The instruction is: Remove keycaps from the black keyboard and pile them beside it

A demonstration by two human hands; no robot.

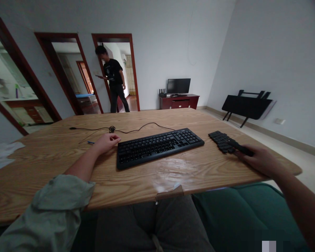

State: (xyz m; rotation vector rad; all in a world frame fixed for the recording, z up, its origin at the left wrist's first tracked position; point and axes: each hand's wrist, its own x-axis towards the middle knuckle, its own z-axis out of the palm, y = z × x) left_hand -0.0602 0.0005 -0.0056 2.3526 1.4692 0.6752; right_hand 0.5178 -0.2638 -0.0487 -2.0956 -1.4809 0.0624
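A black keyboard lies slightly slanted on the wooden table, its cable running behind it to the left. Fingers curled together, my left hand rests at the keyboard's upper left corner, fingertips against the edge. My right hand is closed around a black long-handled tool near the table's right side. The tool's front end reaches a cluster of loose black keycaps, right of the keyboard. Its working end is hard to make out against these dark pieces.
A blue pen-like stick lies behind my left wrist. White crumpled sheets sit at the table's left edge. A person stands by a doorway. Against the walls are a monitor on a cabinet and a folded black table.
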